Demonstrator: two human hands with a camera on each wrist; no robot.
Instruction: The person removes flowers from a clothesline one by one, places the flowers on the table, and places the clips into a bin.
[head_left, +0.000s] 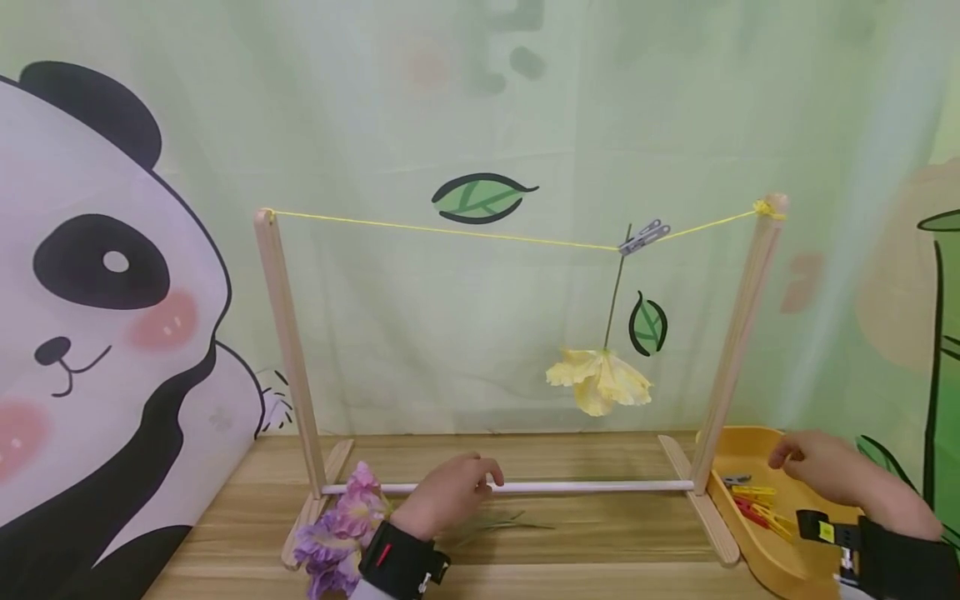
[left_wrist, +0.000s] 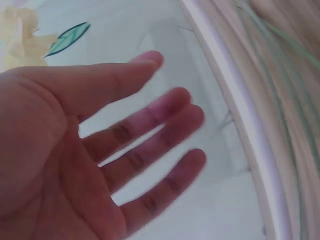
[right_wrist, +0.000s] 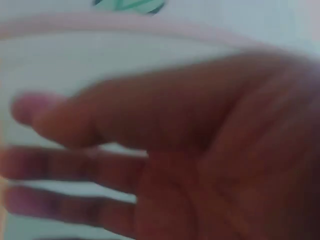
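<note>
A yellow flower [head_left: 600, 379] hangs head down from a yellow string [head_left: 435, 232], its stem clipped by a grey clothespin [head_left: 645, 237]. My left hand [head_left: 450, 493] hovers over the stems [head_left: 502, 523] of pink and purple flowers lying on the table, holding nothing. In the left wrist view its fingers are spread and relaxed. To its left lie the pink flower [head_left: 360, 504] and the purple flower [head_left: 328, 554]. My right hand [head_left: 825, 467], fingers loose and without anything in them, is above a yellow tray [head_left: 806, 575] that contains several clothespins [head_left: 757, 504].
The string is tied between two wooden posts, the left post [head_left: 288, 350] and the right post [head_left: 738, 350], both on flat feet. A white rod [head_left: 585, 486] joins them low down. A curtain printed with a panda [head_left: 112, 333] hangs behind the wooden table [head_left: 600, 575].
</note>
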